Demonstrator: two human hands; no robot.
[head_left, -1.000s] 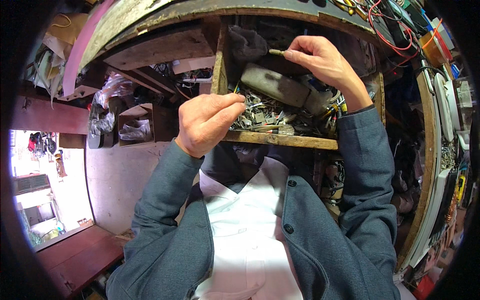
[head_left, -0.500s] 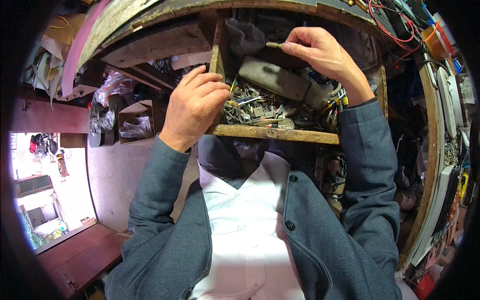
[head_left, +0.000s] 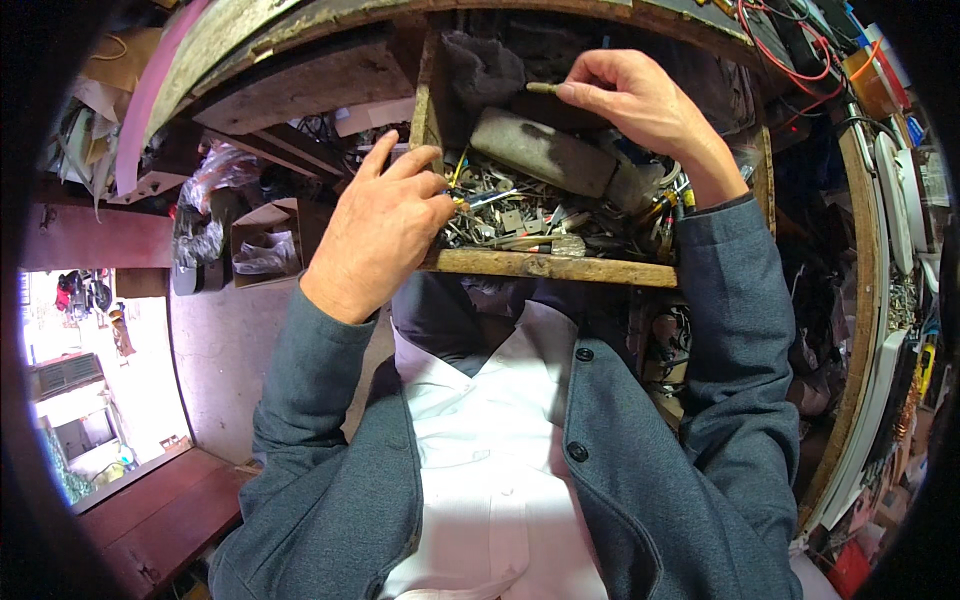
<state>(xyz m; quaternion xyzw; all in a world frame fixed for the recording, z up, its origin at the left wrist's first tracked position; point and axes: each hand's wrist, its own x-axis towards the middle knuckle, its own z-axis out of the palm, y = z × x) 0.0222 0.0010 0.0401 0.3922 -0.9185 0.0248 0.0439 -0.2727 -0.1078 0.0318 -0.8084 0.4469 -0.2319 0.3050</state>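
Over the left side of an open wooden drawer [head_left: 540, 265], my left hand [head_left: 380, 235] has its index finger raised and its other fingers curled. At its fingertips is a thin screwdriver [head_left: 492, 198], its shiny shaft pointing right over the loose metal parts [head_left: 515, 220]; the thumb is hidden. Above the drawer's far part, my right hand [head_left: 625, 95] pinches a short, slim brass-coloured piece [head_left: 541, 88] between thumb and index finger. Below that piece, a long, dusty grey block [head_left: 540, 152] lies across the parts.
A crumpled plastic bag [head_left: 485, 72] sits in the drawer's far left corner. Left of the drawer stand a cardboard box [head_left: 268, 225] and plastic-wrapped items. Red cables [head_left: 815, 70] run along the far right of the bench. A wooden divider [head_left: 428, 95] edges the drawer's left.
My left hand has drawn slightly toward me, its fingers curling at the screwdriver, whose shaft has shifted a little. My right hand has moved slightly up and left, still pinching the brass-coloured piece.
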